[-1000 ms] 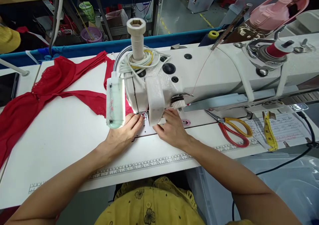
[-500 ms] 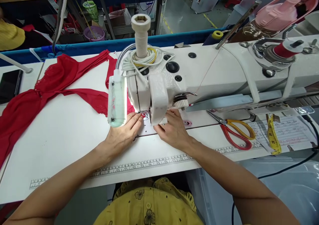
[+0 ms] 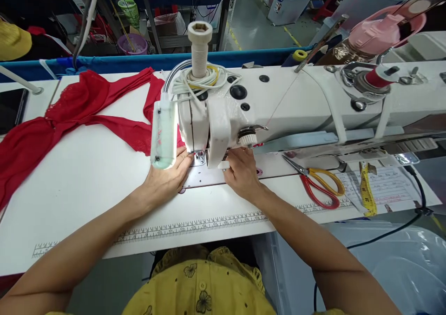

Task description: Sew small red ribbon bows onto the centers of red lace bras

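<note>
A white sewing machine (image 3: 296, 106) stands across the white table (image 3: 87, 185). My left hand (image 3: 167, 178) lies flat on the table just left of the presser foot (image 3: 200, 156), its fingertips at the needle area. My right hand (image 3: 242, 173) rests to the right of the foot, fingers tucked under the machine head. Whatever the fingers pinch there is hidden by the head and the lamp (image 3: 163, 136). Red lace fabric (image 3: 69, 115) trails from behind the machine head across the table to the left.
Red-and-yellow scissors (image 3: 318, 182) and a yellow tape measure (image 3: 365, 189) lie to the right on the table, near a printed sheet (image 3: 383, 187). A dark phone (image 3: 10, 110) sits at far left. A ruler strip (image 3: 191, 224) runs along the front edge. A clear plastic bin (image 3: 393, 264) stands below right.
Both hands have edged slightly forward toward the presser foot; the view has shifted a little. The fabric stays where it was.
</note>
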Motion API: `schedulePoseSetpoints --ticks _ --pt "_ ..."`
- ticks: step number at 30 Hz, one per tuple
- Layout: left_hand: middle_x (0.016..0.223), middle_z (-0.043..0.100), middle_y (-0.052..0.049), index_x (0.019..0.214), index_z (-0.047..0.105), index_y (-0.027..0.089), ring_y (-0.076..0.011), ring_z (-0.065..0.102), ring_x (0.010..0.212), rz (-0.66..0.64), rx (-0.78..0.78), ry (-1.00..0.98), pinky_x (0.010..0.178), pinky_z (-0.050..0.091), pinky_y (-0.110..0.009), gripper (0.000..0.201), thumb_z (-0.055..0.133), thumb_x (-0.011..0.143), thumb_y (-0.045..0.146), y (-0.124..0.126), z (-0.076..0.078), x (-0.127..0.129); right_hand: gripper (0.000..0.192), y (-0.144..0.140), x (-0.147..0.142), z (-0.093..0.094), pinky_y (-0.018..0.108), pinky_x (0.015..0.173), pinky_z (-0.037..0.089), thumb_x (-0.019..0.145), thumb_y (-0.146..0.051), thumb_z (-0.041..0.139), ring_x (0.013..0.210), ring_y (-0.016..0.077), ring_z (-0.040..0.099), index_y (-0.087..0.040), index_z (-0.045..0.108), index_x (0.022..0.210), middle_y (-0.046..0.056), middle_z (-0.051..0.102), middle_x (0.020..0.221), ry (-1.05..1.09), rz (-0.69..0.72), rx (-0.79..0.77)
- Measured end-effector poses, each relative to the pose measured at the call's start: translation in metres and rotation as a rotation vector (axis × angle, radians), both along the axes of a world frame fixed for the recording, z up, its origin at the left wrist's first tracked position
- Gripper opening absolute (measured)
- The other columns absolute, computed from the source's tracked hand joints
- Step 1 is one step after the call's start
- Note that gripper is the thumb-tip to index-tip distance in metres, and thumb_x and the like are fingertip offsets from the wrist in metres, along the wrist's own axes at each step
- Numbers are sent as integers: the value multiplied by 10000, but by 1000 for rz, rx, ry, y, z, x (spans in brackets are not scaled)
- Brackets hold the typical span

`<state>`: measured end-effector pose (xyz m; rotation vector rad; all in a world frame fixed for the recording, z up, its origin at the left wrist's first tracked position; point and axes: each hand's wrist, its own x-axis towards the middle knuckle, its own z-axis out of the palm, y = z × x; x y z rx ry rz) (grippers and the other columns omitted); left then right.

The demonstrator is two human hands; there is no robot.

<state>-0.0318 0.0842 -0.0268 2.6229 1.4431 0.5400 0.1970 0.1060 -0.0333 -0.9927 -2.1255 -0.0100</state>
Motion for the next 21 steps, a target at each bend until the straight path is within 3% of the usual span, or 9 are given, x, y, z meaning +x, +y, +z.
schedulePoseSetpoints --ticks 5,9,12,15,18,21 --pt "1189 712 -160 1236 579 137 -323 635 1154 -64 150 125 1045 335 -617 350 431 920 113 -3 -1 -3 215 -1 1 -1 325 697 315 932 -91 434 671 173 505 -200 577 814 11 581 698 -51 -28 -79" --pt "1073 733 -129 1198 602 141 -286 660 1044 -48 167 71 1021 375 -534 306 451 932 149 0 -2 -5 183 -4 -1 -4 326 707 332 914 -134 504 660 168 496 -202 581 762 4 557 642 -45 -11 -34" --pt "1008 723 -108 1119 634 167 -256 648 955 -19 178 46 977 409 -467 231 477 956 212 5 -5 -6 269 -4 -4 -7 325 734 348 925 -175 542 638 154 483 -203 558 658 0 555 619 -74 16 8" --pt "945 699 -97 988 659 195 -242 621 906 26 110 26 902 430 -414 190 472 959 214 11 -5 -8 277 -3 -6 -10 319 739 355 953 -199 536 628 146 494 -193 623 690 -2 575 620 -104 85 30" --pt "852 654 -84 859 635 204 -248 595 871 217 -95 -252 816 429 -377 143 518 923 255 13 2 -17 236 -4 -5 -11 310 709 355 965 -199 526 596 137 491 -183 686 793 -12 572 597 -100 128 28" --pt "747 591 -36 819 567 207 -208 565 746 410 -203 -568 706 432 -324 188 495 930 340 3 20 -36 229 -10 -6 -7 302 672 364 970 -175 505 582 124 514 -181 683 825 -11 623 633 -41 184 -9"
